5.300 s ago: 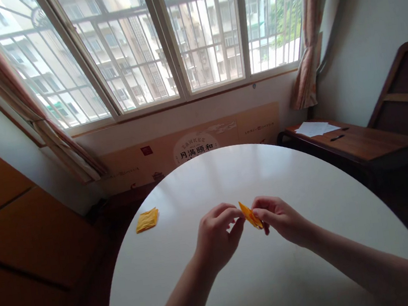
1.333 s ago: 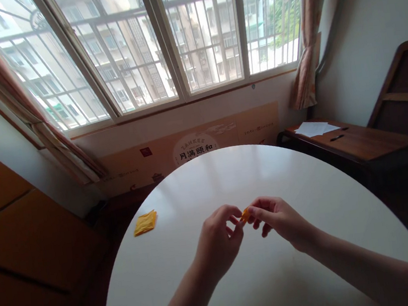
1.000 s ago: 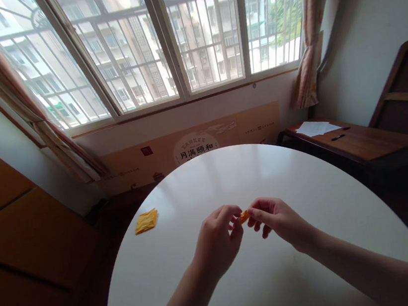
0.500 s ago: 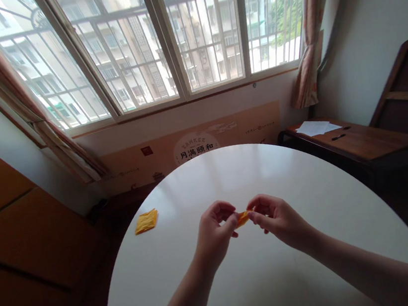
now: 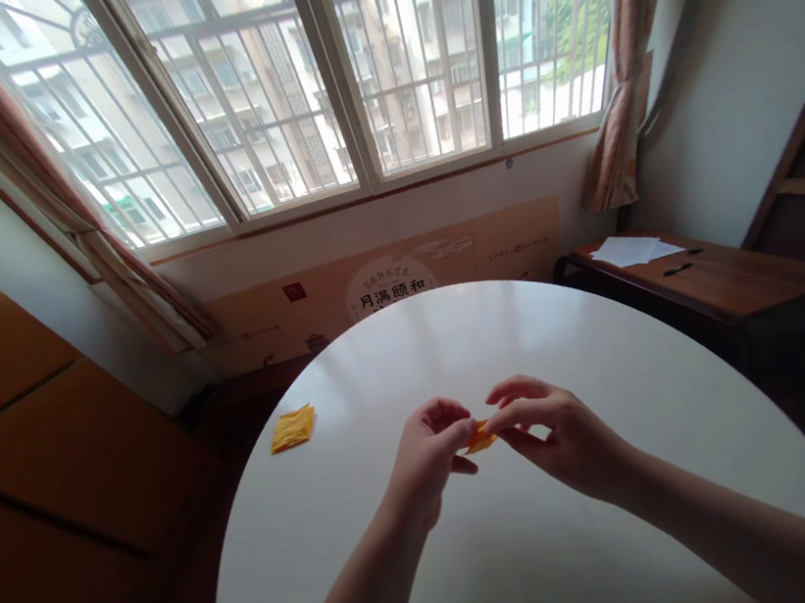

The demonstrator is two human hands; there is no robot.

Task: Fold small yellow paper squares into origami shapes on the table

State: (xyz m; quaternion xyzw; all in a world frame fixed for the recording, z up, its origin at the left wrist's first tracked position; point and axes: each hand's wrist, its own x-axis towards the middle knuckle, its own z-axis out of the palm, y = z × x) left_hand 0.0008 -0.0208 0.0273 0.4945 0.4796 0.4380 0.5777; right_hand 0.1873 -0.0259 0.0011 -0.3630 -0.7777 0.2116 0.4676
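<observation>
A small yellow-orange packet (image 5: 481,437) is held just above the table, its ends partly covered by fingers. My left hand (image 5: 433,451) pinches its left end between thumb and fingers. At the right end, the thumb and index fingertip of my right hand (image 5: 556,425) meet on the packet's edge, while the other fingers stretch out loosely above. A flat, squarish yellow packet (image 5: 293,429) lies on the table to the left, apart from both hands.
The round white table (image 5: 409,350) stands before a barred window. Beyond its right side is a low wooden table (image 5: 733,278) with white papers (image 5: 629,250) and a dark pen-like object (image 5: 677,269). A wooden cabinet (image 5: 31,469) stands to the left.
My right hand has shifted its grip, with the index finger now straighter over the packet's edge. My left hand keeps its pinch. The view has moved slightly.
</observation>
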